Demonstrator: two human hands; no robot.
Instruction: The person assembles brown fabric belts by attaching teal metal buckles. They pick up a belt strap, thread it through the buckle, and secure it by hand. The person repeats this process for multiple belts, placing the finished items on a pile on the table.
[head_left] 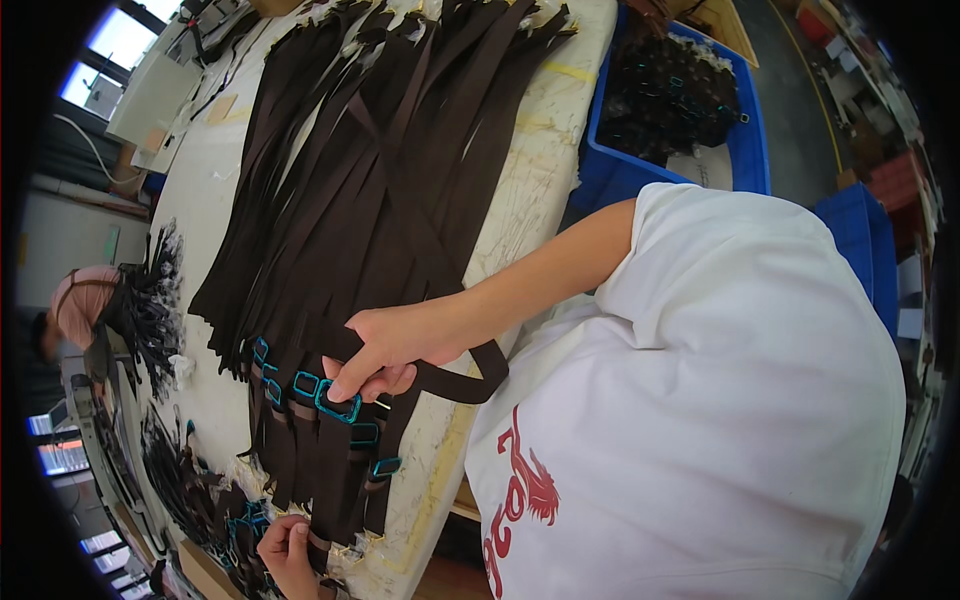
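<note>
Brown webbing straps [340,230] lie side by side in a thick layer along the table, several with turquoise rectangular buckles near their lower ends. My right hand [400,345] is closed over one strap, thumb and fingers pinching it at a turquoise buckle [338,401]. From under this hand a loose length of strap [465,385] bends in a loop toward my shirt. At the lower end of the straps, my left hand [288,553] has its thumb and fingers closed at the edge of a strap [335,500]. Its lower part is cut off by the rim of the view.
A blue bin [755,130] full of dark straps with buckles stands beyond the table's right edge. Another pile of dark straps [170,460] lies at the lower left of the pale table [205,400]. A person [85,300] bends over at the far left.
</note>
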